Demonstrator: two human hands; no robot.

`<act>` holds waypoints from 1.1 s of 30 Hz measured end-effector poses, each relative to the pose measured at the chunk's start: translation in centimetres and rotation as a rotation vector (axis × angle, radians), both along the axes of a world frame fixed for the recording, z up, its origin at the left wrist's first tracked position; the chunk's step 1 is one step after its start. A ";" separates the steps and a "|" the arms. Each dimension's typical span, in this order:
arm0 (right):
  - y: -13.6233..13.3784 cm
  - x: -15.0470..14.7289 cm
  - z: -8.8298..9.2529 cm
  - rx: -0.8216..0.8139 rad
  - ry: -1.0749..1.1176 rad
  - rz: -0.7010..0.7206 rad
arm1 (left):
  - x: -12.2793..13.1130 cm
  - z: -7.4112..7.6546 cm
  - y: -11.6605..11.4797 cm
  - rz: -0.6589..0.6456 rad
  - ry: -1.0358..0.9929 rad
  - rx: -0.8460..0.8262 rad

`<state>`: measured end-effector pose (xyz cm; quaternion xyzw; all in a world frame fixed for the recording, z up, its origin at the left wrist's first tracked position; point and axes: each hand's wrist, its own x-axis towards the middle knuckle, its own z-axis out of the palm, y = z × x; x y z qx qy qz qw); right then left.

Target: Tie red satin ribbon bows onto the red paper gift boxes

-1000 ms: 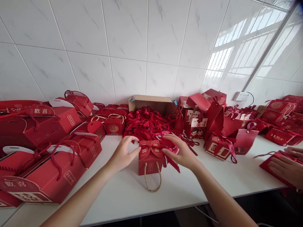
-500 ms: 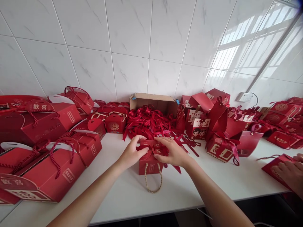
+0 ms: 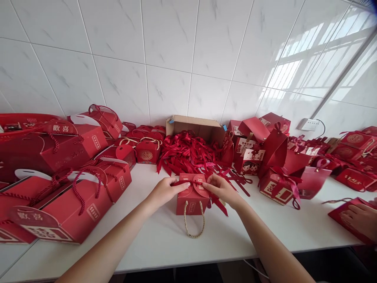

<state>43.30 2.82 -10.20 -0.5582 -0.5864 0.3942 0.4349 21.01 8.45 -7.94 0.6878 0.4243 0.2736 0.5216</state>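
Observation:
A small red gift box (image 3: 192, 206) with gold characters on its closed top flaps stands in front of me. Its twisted beige rope handle (image 3: 194, 236) hangs down the near side onto the table. Across the top runs a dark red ribbon (image 3: 193, 182). My left hand (image 3: 163, 193) is closed, pinching the ribbon at the left edge of the box. From the right, my right hand (image 3: 223, 191) pinches the ribbon between thumb and fingers, just over the lid. Behind the box, loose red ribbons (image 3: 191, 151) spill from an open cardboard carton (image 3: 196, 122).
Larger red boxes with rope handles (image 3: 97, 196) crowd the left side. More red boxes (image 3: 275, 186) stand at the right, one with a ribbon bow. Another person's hand (image 3: 361, 218) rests on a red box at the far right. A white power strip (image 3: 308, 124) is against the tiled wall.
Both hands, earlier spread over the lid, have drawn slightly apart and now pinch the ribbon, showing more of the box top. The camera view has shifted a little.

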 end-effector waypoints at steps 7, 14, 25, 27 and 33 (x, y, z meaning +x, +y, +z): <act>-0.3 0.3 0.6 -0.063 0.036 -0.005 | 0.1 -0.1 -0.2 0.064 -0.055 0.039; -0.6 1.4 0.6 -0.010 0.017 -0.054 | 0.0 -0.4 -0.1 0.167 -0.021 0.129; -0.7 1.9 0.8 -0.026 0.170 -0.007 | -0.3 0.7 -0.5 0.088 -0.089 -0.037; -1.2 1.8 1.2 -0.051 0.243 0.032 | -0.5 1.2 -0.9 0.047 -0.092 -0.086; -2.8 1.5 2.7 -0.071 0.432 0.085 | -1.1 1.7 -2.3 -0.023 0.020 0.000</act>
